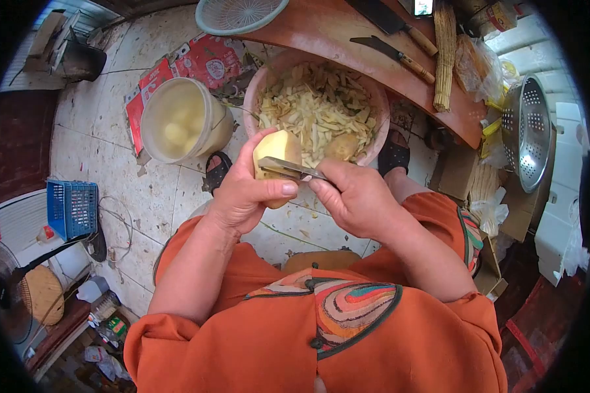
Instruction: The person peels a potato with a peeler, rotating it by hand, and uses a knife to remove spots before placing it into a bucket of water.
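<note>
We judge potato (275,149) firm, wet-slick where peeled; left hand (242,190) wraps it from 7 o'clock. Right hand (354,196) grips peeler (288,168), blade across potato.

Potato (276,147): lower half hidden inside left hand (242,193). Peeler (288,168): handle buried in right hand (354,196). Above potato, basin (255,85) near rim covered by both. Strainer (236,14), cleaver (390,19) cut off by top edge.
</note>
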### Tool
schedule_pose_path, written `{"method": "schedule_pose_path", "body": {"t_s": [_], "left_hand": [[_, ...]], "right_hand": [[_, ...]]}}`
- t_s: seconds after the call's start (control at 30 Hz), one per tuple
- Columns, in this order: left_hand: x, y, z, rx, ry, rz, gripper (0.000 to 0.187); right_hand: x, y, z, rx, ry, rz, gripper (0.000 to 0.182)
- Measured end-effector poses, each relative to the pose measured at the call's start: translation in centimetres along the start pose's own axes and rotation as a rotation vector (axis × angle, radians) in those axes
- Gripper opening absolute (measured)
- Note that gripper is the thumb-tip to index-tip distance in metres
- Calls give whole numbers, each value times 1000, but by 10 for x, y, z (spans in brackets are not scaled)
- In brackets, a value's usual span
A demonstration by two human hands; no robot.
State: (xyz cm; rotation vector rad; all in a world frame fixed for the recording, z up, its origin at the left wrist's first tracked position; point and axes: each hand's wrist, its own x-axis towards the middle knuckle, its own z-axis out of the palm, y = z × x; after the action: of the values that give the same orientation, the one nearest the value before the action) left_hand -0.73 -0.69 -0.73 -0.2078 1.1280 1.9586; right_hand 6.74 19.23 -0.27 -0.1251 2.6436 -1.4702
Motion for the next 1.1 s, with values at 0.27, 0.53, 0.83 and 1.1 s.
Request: {"method": "schedule_pose_path", "body": {"t_s": [0.27, 0.53, 0.83, 1.1], "left_hand": [[-10, -10, 5, 160, -120, 45, 96], [1, -3, -4, 65, 101, 54, 91], [-8, -5, 4, 153, -122, 4, 89], [5, -5, -1, 1, 76, 35, 83]], "right_hand": [[17, 62, 1, -172, -12, 298, 31], [12, 13, -2, -4, 5, 99, 27], [22, 57, 3, -236, 53, 268, 31], [9, 9, 5, -13, 0, 106, 25]]}}
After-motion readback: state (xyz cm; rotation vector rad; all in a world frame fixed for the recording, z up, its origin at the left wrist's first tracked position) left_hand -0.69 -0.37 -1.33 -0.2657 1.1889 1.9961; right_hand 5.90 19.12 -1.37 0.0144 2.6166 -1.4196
